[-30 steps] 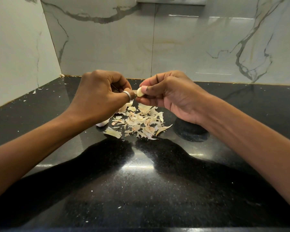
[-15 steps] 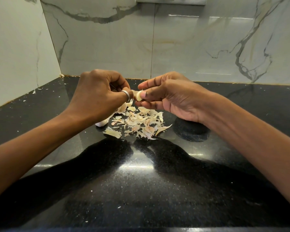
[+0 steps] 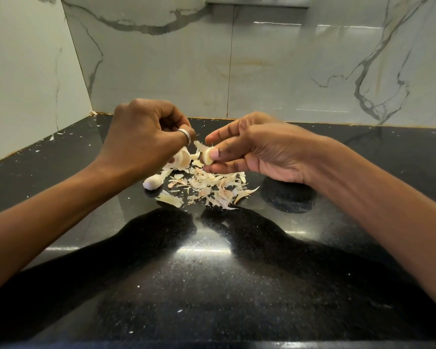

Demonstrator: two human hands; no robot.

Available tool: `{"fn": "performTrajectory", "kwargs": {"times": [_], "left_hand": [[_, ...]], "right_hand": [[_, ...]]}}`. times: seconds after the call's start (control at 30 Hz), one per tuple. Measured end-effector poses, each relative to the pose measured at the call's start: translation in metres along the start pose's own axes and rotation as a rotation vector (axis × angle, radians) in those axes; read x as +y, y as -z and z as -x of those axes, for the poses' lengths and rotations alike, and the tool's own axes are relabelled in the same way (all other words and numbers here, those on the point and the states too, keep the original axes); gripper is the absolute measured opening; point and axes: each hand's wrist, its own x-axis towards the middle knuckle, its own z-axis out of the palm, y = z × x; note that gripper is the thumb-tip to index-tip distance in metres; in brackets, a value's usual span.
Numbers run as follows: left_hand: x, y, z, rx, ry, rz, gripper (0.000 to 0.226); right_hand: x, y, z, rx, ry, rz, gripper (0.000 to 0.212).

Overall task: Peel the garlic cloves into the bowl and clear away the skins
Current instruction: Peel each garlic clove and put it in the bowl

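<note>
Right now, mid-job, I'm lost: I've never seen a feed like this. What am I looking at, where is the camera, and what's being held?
There is no machine here: these are a person's two bare hands. The single picture comes from a camera worn on the head, looking forward and down. The right hand pinches a garlic clove between thumb and fingers. The left hand, wearing a ring, is curled beside it; its grip is hidden, so I cannot tell whether it holds anything. On the black counter lie a heap of loose skins, part of a garlic head below the left hand, and one whole clove.
</note>
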Motion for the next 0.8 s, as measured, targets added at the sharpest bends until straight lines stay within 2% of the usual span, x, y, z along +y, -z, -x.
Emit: {"fn": "performTrajectory", "kwargs": {"times": [0.17,0.37,0.5,0.8], "left_hand": [[-0.005,0.003,-0.005,0.018,0.025,0.067,0.004],[-0.003,-0.001,-0.003,-0.199,-0.035,0.161,0.034],[-0.002,-0.001,-0.003,-0.255,-0.078,0.144,0.029],[0.001,-0.004,0.000,-0.249,-0.128,0.076,0.022]], "right_hand": [[0.000,0.001,0.000,0.009,-0.004,0.013,0.039],[-0.003,0.006,0.000,0.048,0.025,0.029,0.042],[-0.004,0.008,0.000,0.045,0.042,0.065,0.039],[-0.001,0.010,-0.002,0.063,0.063,0.101,0.038]]}}
